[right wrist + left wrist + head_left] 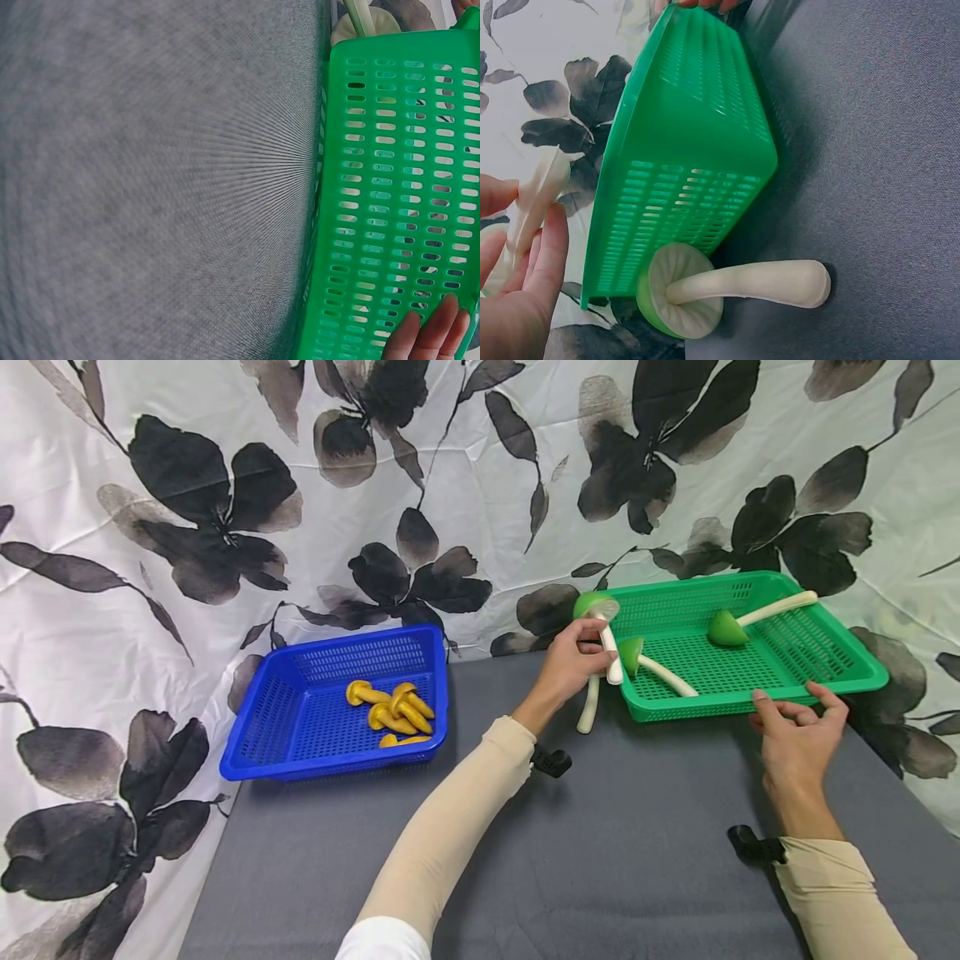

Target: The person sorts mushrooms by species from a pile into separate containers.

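Note:
My left hand point(568, 664) pinches a toy mushroom point(612, 656) by its white stem at the left end of the green basket point(720, 706). That mushroom's green cap is uppermost in the head view. Below the hand, another green-capped mushroom point(757, 285) lies on the table against the basket's outer end; its cap is mostly hidden from the head. With my right hand point(802, 743) I hold the basket's near rim, several fingers point(424, 337) against the outer wall. Inside are two more green-capped mushrooms, one at the left point(667, 675), one farther right point(727, 628).
A blue basket point(330, 770) stands to the left, with several yellow mushrooms point(397, 706) in its right half. Both baskets are on a grey cloth-covered table point(637, 843). Behind them hangs a white curtain point(495, 477) with dark flowers.

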A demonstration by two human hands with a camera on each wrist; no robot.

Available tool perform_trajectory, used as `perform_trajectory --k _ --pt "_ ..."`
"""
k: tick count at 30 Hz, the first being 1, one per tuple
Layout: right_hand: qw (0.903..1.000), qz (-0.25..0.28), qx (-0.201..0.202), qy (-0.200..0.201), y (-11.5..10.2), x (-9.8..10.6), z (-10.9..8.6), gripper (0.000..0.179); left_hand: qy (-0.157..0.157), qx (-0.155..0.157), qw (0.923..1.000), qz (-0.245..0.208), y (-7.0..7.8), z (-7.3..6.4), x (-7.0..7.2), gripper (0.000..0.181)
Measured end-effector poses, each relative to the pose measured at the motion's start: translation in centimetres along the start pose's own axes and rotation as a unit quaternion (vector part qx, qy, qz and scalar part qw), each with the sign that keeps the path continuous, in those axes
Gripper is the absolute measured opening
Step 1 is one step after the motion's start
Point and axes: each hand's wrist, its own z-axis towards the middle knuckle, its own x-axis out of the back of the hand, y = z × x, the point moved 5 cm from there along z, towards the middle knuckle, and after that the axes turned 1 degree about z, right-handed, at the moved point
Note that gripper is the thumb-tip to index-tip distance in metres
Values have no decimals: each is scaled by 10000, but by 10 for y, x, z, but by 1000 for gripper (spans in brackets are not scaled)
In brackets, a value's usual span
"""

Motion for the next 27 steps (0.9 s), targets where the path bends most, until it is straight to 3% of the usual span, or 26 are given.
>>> perform_trajectory --k 9,18,27 --pt "9999 -72 72 -57 -2 -1 -1 74 -204 3 9991 378 7 3 -6 48" --pt "9998 -155 84 -94 -3 -2 -1 73 -436 134 9929 1102 9 6 -14 49" --pt "9999 -127 51 -86 -6 -3 -1 73 -582 178 9872 1472 10 5 -21 49"
